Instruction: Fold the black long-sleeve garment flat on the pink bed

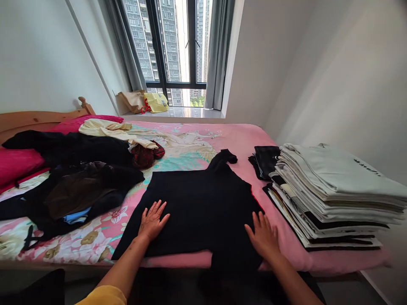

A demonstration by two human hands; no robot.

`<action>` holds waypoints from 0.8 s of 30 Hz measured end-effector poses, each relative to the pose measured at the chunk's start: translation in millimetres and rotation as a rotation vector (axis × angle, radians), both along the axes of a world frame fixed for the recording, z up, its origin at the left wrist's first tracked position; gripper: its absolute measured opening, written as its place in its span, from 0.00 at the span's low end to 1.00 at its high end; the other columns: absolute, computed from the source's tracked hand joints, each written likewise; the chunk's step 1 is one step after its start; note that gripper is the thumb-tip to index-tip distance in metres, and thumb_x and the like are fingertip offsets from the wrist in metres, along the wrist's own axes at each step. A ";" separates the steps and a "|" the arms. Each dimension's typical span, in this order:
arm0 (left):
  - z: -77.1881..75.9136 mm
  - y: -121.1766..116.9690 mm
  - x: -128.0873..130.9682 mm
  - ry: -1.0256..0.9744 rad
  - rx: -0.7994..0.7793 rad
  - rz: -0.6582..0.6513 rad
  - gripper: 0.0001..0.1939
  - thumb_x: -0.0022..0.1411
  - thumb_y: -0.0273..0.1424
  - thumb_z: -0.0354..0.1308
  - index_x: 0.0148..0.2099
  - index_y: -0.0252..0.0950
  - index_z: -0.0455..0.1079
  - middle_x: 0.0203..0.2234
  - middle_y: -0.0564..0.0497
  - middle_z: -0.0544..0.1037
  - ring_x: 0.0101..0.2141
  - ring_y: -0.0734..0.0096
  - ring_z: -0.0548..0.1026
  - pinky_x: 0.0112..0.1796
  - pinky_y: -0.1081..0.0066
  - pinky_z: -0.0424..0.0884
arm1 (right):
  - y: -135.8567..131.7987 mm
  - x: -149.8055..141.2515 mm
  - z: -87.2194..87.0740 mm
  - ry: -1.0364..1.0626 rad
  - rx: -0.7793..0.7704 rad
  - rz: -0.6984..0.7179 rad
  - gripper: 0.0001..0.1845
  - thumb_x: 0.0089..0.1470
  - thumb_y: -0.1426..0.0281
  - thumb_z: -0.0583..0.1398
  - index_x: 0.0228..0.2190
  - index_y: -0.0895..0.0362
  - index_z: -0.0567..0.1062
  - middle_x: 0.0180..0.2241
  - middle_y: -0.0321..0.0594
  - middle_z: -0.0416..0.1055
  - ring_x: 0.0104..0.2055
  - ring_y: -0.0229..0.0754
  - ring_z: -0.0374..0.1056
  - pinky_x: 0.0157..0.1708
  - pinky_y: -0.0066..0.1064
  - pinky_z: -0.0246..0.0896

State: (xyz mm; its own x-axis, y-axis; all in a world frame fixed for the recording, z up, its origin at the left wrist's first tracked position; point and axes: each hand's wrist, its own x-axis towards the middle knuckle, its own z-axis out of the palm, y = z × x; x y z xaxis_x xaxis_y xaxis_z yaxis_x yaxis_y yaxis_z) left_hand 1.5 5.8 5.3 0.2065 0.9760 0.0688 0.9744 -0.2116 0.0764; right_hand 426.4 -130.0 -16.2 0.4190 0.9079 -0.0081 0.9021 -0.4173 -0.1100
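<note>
from where i stand, a black garment (197, 207) lies spread out near the front edge of a bed (241, 135), between a person's two bare hands. the cloth is plain, dark and matte, mostly smooth across its broad middle. on the far side a narrow, sleeve-like strip sticks up and bends to the person's right, its end bunched and curled. a thin red line traces part of the right-hand edge. the near left corner tapers to a point, and at the near right a flap reaches down to the bed's edge; between them a strip of pink sheet (178, 259) shows.

the left hand (154, 220) rests palm down on the garment's left part, fingers apart and thumb held out, gripping nothing. the right hand (263, 235) lies palm down at the right edge, its fingers fanned wide and closed on nothing.

to the left is a loose heap of dark clothes (85, 182); to the right stands a tall stack of folded clothes (333, 199), mostly white and black.
</note>
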 end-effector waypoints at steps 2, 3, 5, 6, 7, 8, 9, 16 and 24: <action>6.9 0.8 5.5 0.010 -0.047 0.032 0.29 0.62 0.44 0.44 0.63 0.44 0.52 0.63 0.50 0.53 0.63 0.62 0.49 0.59 0.51 0.41 | -12.8 20.8 4.8 -0.002 -0.039 -0.066 0.37 0.57 0.52 0.42 0.61 0.59 0.50 0.64 0.48 0.43 0.65 0.52 0.37 0.58 0.59 0.31; 12.0 0.6 12.6 0.016 -0.076 0.070 0.29 0.62 0.43 0.44 0.63 0.42 0.52 0.63 0.48 0.53 0.63 0.60 0.48 0.59 0.49 0.41 | -14.7 21.4 10.4 0.006 -0.042 -0.083 0.36 0.57 0.52 0.42 0.61 0.60 0.51 0.64 0.48 0.45 0.65 0.53 0.38 0.57 0.61 0.32; 24.0 -3.9 38.4 0.029 -0.115 0.150 0.29 0.62 0.41 0.44 0.63 0.37 0.53 0.63 0.43 0.52 0.63 0.55 0.47 0.58 0.45 0.42 | -9.8 6.2 25.9 0.033 0.006 -0.055 0.35 0.58 0.54 0.42 0.60 0.61 0.53 0.63 0.49 0.45 0.65 0.53 0.37 0.57 0.61 0.33; 29.4 -9.8 57.2 0.026 -0.110 0.159 0.29 0.62 0.41 0.44 0.63 0.34 0.53 0.63 0.41 0.52 0.63 0.53 0.46 0.57 0.44 0.42 | -4.0 -7.0 34.4 0.049 0.053 -0.014 0.34 0.58 0.55 0.41 0.60 0.61 0.54 0.64 0.48 0.45 0.65 0.53 0.37 0.57 0.61 0.33; 33.7 -18.8 79.0 0.019 -0.096 0.136 0.30 0.62 0.42 0.44 0.63 0.33 0.53 0.63 0.40 0.51 0.63 0.53 0.45 0.58 0.45 0.43 | 3.0 -21.9 42.2 0.068 0.104 0.045 0.33 0.59 0.56 0.40 0.60 0.59 0.53 0.64 0.46 0.44 0.65 0.52 0.36 0.58 0.59 0.32; 36.1 -31.4 102.3 -0.013 -0.059 0.049 0.31 0.61 0.44 0.46 0.63 0.35 0.53 0.64 0.41 0.50 0.63 0.54 0.44 0.58 0.46 0.42 | 10.3 -37.0 48.4 0.088 0.143 0.110 0.31 0.60 0.57 0.40 0.60 0.57 0.53 0.64 0.45 0.44 0.66 0.50 0.35 0.58 0.58 0.31; 36.4 -47.5 125.5 -0.056 -0.024 -0.057 0.31 0.61 0.44 0.46 0.64 0.38 0.52 0.64 0.44 0.48 0.64 0.55 0.44 0.58 0.46 0.42 | 16.9 -50.5 52.2 0.106 0.170 0.174 0.30 0.60 0.57 0.40 0.61 0.55 0.52 0.64 0.43 0.43 0.66 0.49 0.34 0.59 0.57 0.29; 6.3 -186.2 174.5 -0.292 -0.004 -0.445 0.31 0.59 0.37 0.52 0.64 0.46 0.50 0.62 0.48 0.56 0.61 0.55 0.54 0.58 0.43 0.48 | 3.6 -43.3 16.1 0.067 0.068 0.269 0.34 0.58 0.53 0.45 0.61 0.56 0.52 0.64 0.45 0.44 0.66 0.49 0.36 0.60 0.52 0.25; 38.2 -162.8 117.3 -0.621 0.110 -0.222 0.14 0.64 0.33 0.46 0.41 0.40 0.73 0.39 0.47 0.78 0.44 0.65 0.73 0.46 0.62 0.69 | -41.0 -6.2 3.2 -0.003 0.033 0.043 0.33 0.58 0.57 0.43 0.61 0.59 0.51 0.64 0.42 0.44 0.65 0.49 0.40 0.58 0.57 0.34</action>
State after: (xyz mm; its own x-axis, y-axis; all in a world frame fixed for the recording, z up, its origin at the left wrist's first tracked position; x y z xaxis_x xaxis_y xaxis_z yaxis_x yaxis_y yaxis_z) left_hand 118.8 -157.0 43.4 0.2914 0.8954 0.3366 0.6890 -0.4406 0.5755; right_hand 420.3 -171.0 -13.0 0.3801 0.9247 0.0229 0.9192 -0.3748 -0.1204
